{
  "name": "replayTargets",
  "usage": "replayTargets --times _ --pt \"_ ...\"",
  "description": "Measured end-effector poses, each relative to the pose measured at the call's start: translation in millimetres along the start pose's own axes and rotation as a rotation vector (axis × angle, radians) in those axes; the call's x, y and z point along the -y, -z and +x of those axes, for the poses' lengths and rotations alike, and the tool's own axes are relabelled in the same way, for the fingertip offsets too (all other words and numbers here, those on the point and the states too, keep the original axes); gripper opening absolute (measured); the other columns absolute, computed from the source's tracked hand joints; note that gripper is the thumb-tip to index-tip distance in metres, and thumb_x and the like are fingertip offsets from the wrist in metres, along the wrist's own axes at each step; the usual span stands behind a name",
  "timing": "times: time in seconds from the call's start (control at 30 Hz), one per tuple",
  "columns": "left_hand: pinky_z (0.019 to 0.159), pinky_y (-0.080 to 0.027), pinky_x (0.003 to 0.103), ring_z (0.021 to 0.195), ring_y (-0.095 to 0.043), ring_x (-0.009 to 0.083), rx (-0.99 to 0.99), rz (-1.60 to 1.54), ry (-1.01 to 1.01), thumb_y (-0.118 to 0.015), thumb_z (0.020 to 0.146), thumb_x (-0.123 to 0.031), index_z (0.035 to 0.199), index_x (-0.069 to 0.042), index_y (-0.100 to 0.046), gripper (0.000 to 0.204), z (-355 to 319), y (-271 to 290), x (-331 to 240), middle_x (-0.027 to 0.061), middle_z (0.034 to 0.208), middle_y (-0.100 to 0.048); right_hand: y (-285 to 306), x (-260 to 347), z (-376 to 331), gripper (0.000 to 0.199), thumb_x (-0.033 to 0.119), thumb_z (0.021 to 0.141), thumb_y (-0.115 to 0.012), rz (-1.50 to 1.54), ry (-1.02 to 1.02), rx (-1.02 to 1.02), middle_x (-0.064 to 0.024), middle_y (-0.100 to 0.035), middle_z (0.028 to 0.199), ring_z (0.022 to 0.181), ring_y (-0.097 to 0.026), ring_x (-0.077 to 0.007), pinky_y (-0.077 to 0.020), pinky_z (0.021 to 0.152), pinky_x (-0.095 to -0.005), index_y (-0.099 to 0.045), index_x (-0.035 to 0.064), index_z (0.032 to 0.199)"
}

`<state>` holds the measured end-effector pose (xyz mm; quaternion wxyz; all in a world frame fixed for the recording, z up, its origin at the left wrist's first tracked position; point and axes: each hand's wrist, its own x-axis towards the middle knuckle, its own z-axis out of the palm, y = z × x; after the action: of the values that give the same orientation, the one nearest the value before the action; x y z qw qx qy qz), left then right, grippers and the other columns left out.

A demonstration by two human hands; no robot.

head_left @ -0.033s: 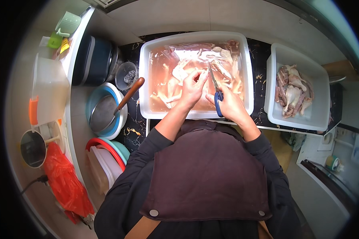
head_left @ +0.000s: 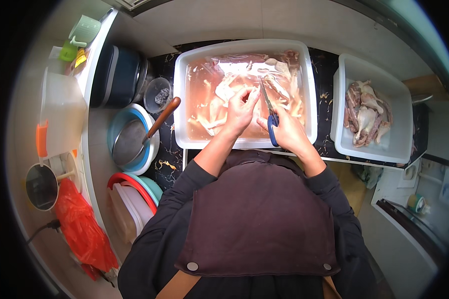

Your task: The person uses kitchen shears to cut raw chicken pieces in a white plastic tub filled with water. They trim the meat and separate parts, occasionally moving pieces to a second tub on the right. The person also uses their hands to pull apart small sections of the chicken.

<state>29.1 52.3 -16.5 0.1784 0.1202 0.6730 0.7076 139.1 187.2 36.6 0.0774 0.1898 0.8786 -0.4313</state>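
Right in front at twelve o'clock, the big white tub [head_left: 180, 99] sits on the dark tabletop [head_left: 324, 107], full of pinkish liquid, and the pale meat pieces [head_left: 225, 89] lie in it! Over it go both hands. The right hand [head_left: 286, 131] has its grip wrapped firmly around the blue handles of the scissors [head_left: 273, 121], blades slanting up toward eleven o'clock. And just beside them, the left hand [head_left: 241, 110], its grip curled into a pinch, fingertips at something small and pale; whether it has hold of it, I can't tell! Between two and three o'clock stands a second white tub [head_left: 401, 134], more cut meat [head_left: 368, 117] heaped inside. Out at nine, a round grey utensil [head_left: 128, 142] with a brown handle rests over a blue-and-white basin [head_left: 115, 118], and near ten, a clear bowl [head_left: 150, 102] holds a scrubber [head_left: 161, 96].
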Motion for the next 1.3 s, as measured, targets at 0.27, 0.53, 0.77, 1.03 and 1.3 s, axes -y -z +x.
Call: replayTargets --times 0.27,0.53,0.77,1.03,1.3 --pt "0.077 -0.049 0.022 0.086 -0.060 0.0058 -0.049 -0.062 -0.016 -0.069 0.096 -0.011 0.115 0.004 -0.069 0.024 2 -5 4 0.0015 0.097 -0.069 7 14 -5 0.061 0.060 0.089 -0.064 -0.039 -0.013 0.025 -0.0213 -0.069 0.097 0.095 -0.067 -0.0423 -0.0497 0.082 -0.0497 -0.058 0.0044 0.114" --pt "0.073 -0.050 0.022 0.083 -0.061 0.0060 -0.060 -0.044 -0.028 -0.070 0.095 -0.009 0.115 0.005 -0.070 0.024 0 -7 4 0.0031 0.095 -0.071 6 16 -5 0.057 0.056 0.091 -0.063 -0.053 0.027 0.000 -0.0219 -0.067 0.101 0.094 -0.066 -0.0437 -0.0490 0.081 -0.0518 -0.058 0.0025 0.110" --pt "0.069 -0.048 0.021 0.079 -0.059 0.0054 -0.036 -0.039 0.035 -0.070 0.095 -0.012 0.114 0.004 -0.071 0.025 -7 -6 -6 0.0011 0.090 -0.069 -5 6 0 0.055 0.052 0.094 -0.060 -0.117 0.093 -0.028 -0.0260 -0.068 0.090 0.087 -0.066 -0.0466 -0.0492 0.075 -0.0528 -0.056 -0.0002 0.110" --pt "0.057 -0.042 0.021 0.067 -0.051 0.0046 0.012 -0.141 0.213 -0.068 0.098 -0.020 0.101 0.002 -0.072 0.023 -3 8 19 -0.0015 0.076 -0.060 -24 -13 13 0.056 0.050 0.095 -0.060 -0.184 0.066 0.012 -0.0260 -0.070 0.082 0.083 -0.068 -0.0457 -0.0514 0.074 -0.0525 -0.057 -0.0039 0.107" --pt "0.058 -0.046 0.022 0.067 -0.057 0.0093 -0.083 -0.405 0.324 -0.060 0.093 -0.009 0.098 -0.001 -0.068 0.012 -1 14 10 0.0048 0.084 -0.066 -6 -17 10 0.051 0.046 0.087 -0.075 0.102 0.055 -0.050 -0.0222 -0.068 0.080 0.079 -0.069 -0.0373 -0.0507 0.071 -0.0434 -0.062 -0.0022 0.099"
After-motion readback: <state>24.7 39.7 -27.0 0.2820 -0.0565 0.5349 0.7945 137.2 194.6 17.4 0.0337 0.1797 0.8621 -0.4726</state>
